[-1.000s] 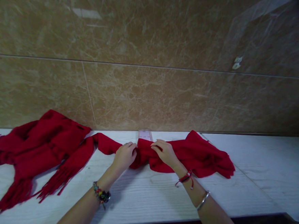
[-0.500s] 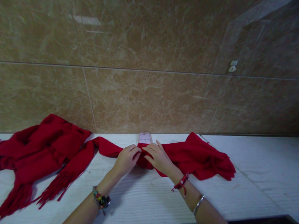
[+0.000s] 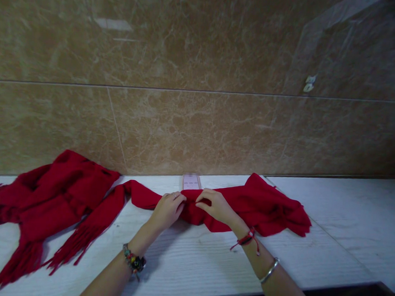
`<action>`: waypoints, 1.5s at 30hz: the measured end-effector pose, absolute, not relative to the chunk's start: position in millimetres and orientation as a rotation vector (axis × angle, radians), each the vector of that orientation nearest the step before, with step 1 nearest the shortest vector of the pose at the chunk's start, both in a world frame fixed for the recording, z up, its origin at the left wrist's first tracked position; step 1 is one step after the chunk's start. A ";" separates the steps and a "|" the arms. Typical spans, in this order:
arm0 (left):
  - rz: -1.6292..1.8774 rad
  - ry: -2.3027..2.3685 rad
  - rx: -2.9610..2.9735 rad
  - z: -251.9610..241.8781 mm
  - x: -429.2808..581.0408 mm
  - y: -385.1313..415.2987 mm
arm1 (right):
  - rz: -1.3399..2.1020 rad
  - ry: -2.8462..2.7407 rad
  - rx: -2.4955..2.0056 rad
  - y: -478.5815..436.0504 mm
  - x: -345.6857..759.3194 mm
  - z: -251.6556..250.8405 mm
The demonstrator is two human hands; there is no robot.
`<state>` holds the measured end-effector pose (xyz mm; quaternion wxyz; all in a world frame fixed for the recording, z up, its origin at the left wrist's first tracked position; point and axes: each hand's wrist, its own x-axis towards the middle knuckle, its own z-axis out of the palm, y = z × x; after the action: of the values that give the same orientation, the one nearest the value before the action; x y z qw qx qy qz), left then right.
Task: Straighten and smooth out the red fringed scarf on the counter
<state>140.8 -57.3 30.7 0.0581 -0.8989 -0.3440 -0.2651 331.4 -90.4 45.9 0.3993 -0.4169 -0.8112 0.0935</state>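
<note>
Red cloth (image 3: pixel 261 206): rumpled along the white table (image 3: pixel 188 273).
Left hand (image 3: pixel 168 210): I pinch the cloth.
Right hand (image 3: pixel 215 206): curled over it; whether pinching, I cannot tell.

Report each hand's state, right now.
Left hand: closed, holding the red scarf.
Right hand: curled at the red scarf; whether it grips cannot be told.

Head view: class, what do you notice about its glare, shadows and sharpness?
Head view: pale reflections mark the glossy wall; head view: a soft shadow lies on the white tabletop beside the left hand; head view: the top right corner is dark, and small print on the card is hard to read.
</note>
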 end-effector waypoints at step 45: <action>-0.880 -1.092 -2.674 47.8 129.2 -54.5 | 0.164 -2.094 -1.009 -90.0 332.8 41.2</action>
<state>129.2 -54.5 47.8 0.0611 -0.8838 -0.3611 -0.2910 332.8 -90.0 41.2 0.3949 -0.3978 -0.8256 0.0646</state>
